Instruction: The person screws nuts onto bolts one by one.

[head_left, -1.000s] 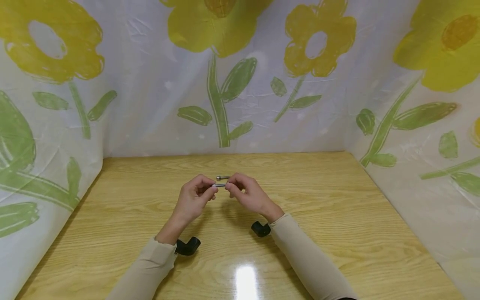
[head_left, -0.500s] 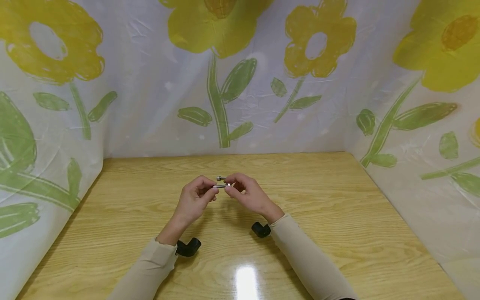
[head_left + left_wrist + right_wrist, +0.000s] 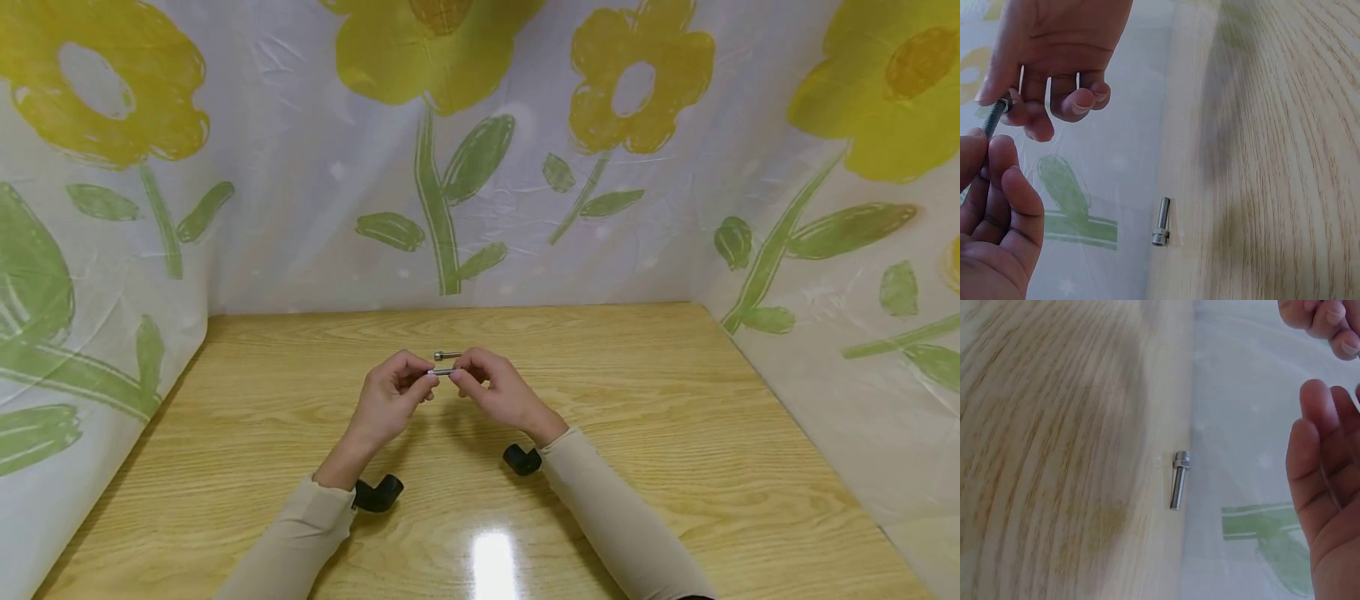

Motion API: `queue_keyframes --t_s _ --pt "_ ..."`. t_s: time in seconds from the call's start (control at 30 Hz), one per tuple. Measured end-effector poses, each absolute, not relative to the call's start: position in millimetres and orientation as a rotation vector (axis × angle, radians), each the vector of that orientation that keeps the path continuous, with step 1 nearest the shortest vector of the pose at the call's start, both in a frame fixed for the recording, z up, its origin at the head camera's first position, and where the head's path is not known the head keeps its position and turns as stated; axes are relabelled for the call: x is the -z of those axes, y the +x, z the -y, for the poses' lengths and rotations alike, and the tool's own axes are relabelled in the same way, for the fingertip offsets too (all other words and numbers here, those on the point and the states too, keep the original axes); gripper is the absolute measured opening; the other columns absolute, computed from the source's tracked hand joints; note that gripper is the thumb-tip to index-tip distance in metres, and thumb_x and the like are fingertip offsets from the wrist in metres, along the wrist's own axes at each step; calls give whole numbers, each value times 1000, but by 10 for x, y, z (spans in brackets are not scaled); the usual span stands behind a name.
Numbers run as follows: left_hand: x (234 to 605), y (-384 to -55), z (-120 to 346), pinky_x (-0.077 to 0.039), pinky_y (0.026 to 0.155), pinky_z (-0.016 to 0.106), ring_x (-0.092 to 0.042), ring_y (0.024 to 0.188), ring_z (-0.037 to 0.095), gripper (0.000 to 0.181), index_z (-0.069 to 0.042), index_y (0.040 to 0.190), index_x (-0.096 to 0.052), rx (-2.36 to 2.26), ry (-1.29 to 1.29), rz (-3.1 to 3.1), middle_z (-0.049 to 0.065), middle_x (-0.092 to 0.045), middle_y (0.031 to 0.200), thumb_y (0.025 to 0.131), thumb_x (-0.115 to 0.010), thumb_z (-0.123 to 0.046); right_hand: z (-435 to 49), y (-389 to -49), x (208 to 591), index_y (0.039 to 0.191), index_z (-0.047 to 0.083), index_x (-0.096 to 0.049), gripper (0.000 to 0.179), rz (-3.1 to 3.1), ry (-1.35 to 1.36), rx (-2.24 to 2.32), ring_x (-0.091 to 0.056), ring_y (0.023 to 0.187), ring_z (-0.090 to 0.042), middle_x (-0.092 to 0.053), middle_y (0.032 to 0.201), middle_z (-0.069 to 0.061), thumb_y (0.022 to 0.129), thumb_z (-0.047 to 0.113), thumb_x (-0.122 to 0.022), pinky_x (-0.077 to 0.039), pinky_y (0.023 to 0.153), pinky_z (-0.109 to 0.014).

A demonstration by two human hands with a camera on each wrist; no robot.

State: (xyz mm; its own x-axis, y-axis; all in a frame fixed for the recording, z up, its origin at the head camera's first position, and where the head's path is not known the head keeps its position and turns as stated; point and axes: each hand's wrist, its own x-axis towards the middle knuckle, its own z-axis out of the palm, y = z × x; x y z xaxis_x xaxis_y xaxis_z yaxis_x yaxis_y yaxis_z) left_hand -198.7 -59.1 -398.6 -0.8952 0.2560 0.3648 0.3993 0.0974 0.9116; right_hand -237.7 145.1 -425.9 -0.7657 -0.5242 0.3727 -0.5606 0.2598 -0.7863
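Note:
In the head view my left hand (image 3: 387, 396) pinches one end of a metal bolt (image 3: 442, 372), held level above the table. Thumb and fingertips of my right hand (image 3: 501, 387) close around its other end. The left wrist view shows the threaded shank (image 3: 995, 119) running between the hands, with a wider, nut-like piece (image 3: 1007, 101) at the right fingers. I cannot tell whether that piece is a nut alone or includes the bolt head. Beyond the hands, a second bolt (image 3: 446, 356) lies on the table, a nut (image 3: 1181, 464) threaded up near its head.
The wood-grain table (image 3: 645, 400) meets a flower-printed sheet (image 3: 300, 208) at the back and both sides. Black angled pieces (image 3: 378, 493) stick out beside the cuffs, one at each wrist. A bright reflection lies on the table's front part.
Half a second ago the right fingers were parted slightly, showing a bright piece at the bolt's right end; now they cover it again. The left hand and the second bolt stay nearly still.

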Motion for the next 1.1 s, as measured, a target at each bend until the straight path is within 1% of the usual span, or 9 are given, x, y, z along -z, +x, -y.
queue_keyframes --t_s 0.1,0.2,0.3,0.4,0.53,0.7,0.8,1.0,1.1 --pt "3984 -1985 590 -55 68 41 -61 76 45 11 9 102 -60 1930 -687 2235 26 -64 90 91 -59 5 -1456 -2378 4255 93 17 -63 22 2485 1037 -1538 -61 77 -23 -60 92 -3 102 29 -46 -50 66 -31" --pt "3983 -1983 591 -55 67 33 -61 76 46 11 8 102 -60 1922 -692 2237 26 -64 90 92 -59 5 -1458 -2386 4250 92 17 -64 27 2504 1017 -1526 -61 78 -20 -61 92 -3 103 31 -44 -51 67 -31" --pt "3984 -1980 596 -54 66 29 -61 75 44 11 8 102 -60 1907 -680 2245 23 -64 89 92 -59 4 -1456 -2387 4251 100 15 -64 26 2534 993 -1530 -60 76 -22 -60 92 -3 102 33 -46 -50 65 -34" --pt "3985 -1979 602 -54 66 30 -61 75 44 11 7 102 -60 1898 -670 2253 20 -65 88 92 -59 4 -1450 -2379 4253 111 15 -60 23 2554 957 -1544 -60 75 -21 -60 93 1 99 33 -53 -49 64 -39" --pt "3979 -1983 601 -55 67 31 -60 77 46 12 10 103 -59 1910 -675 2251 22 -64 90 92 -59 4 -1442 -2337 4199 116 12 -55 23 2523 949 -1575 -60 79 -19 -61 100 -1 96 22 -60 -49 67 -41" --pt "3972 -2004 550 -54 66 28 -61 77 45 11 9 102 -60 1924 -683 2249 22 -65 90 92 -59 4 -1487 -2327 4206 110 8 -55 16 2480 961 -1586 -60 77 -22 -61 96 -8 97 16 -58 -48 68 -38" --pt "3980 -2015 544 -54 66 29 -62 76 43 10 5 102 -61 1913 -666 2264 18 -65 89 92 -60 2 -1502 -2360 4250 103 12 -59 11 2461 991 -1565 -59 72 -17 -61 90 -7 99 22 -54 -47 63 -37" --pt "3981 -2002 585 -55 67 34 -62 76 44 10 5 101 -61 1908 -653 2261 19 -66 88 92 -60 3 -1470 -2378 4256 92 19 -63 25 2486 1003 -1515 -59 74 -17 -60 90 2 102 32 -45 -48 63 -34" --pt "3983 -1995 605 -55 67 32 -61 76 45 10 5 101 -61 1911 -652 2260 19 -66 88 92 -60 3 -1454 -2375 4262 97 17 -63 24 2514 977 -1536 -61 76 -23 -60 91 3 102 34 -46 -48 63 -34"
